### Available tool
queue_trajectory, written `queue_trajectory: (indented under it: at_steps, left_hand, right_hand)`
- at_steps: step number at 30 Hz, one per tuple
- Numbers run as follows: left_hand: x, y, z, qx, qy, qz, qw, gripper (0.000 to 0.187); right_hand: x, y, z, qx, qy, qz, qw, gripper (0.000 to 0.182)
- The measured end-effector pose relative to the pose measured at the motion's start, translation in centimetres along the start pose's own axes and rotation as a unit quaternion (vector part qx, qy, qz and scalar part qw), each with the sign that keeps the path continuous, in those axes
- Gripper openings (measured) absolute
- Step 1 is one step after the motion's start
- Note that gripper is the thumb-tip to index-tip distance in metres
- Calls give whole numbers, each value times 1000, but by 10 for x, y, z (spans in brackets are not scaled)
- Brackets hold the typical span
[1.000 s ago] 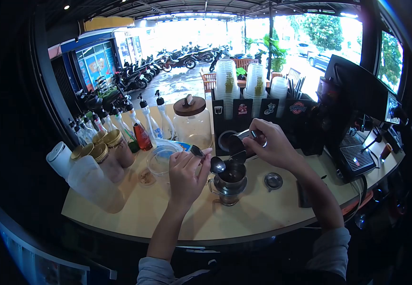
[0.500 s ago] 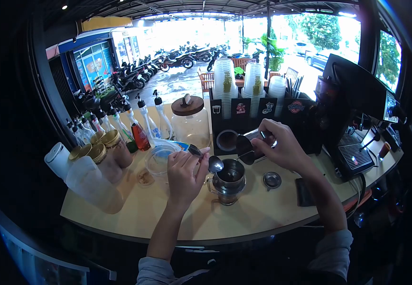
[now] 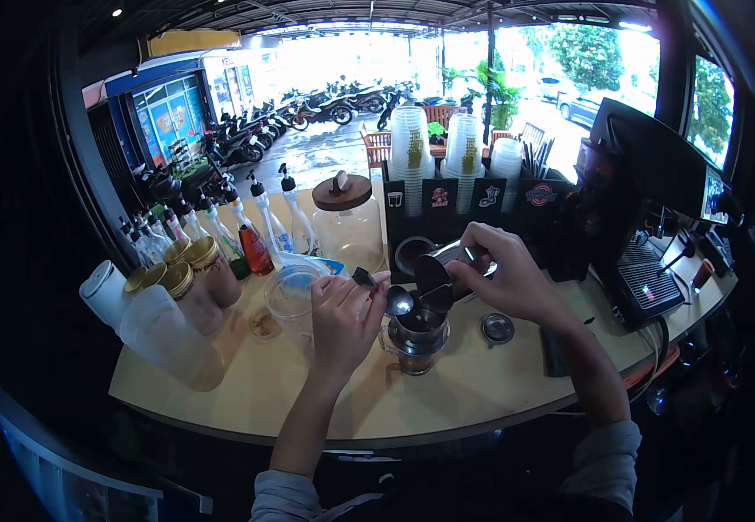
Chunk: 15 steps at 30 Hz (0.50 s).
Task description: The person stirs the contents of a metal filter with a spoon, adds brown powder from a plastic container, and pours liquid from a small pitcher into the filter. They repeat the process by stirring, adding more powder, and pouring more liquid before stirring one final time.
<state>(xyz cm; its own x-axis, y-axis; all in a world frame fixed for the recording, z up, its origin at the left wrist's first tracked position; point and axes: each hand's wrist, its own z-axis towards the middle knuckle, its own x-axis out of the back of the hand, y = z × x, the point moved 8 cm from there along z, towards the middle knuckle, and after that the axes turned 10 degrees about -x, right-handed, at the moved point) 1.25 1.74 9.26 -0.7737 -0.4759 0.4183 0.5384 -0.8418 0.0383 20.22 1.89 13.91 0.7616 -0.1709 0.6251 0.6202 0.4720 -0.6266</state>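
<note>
A frosted plastic jug (image 3: pixel 164 320) stands at the left of the frame. At the centre, the left hand (image 3: pixel 343 326) pinches a spoon (image 3: pixel 398 302), its bowl just above a metal dripper (image 3: pixel 419 339). Right of that, a tilted metal pitcher (image 3: pixel 432 277) hangs over the dripper, gripped by the right hand (image 3: pixel 504 271); a round metal lid (image 3: pixel 497 328) lies right of centre

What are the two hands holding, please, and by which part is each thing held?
The left hand holds a spoon by its handle; the right hand holds a tilted metal cup, apparently by its handle.
</note>
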Motion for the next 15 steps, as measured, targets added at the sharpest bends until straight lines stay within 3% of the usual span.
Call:
queue_trajectory:
  at_steps: [9, 15]
  left_hand:
    - [-7, -2, -4, 26, -28, 1, 999, 16]
    - [-8, 0, -3, 8, -17, 8, 1000, 15]
  right_hand:
    - [8, -6, -11, 23, 7, -46, 999, 27]
    - [17, 17, -12, -2, 29, 35, 999, 25]
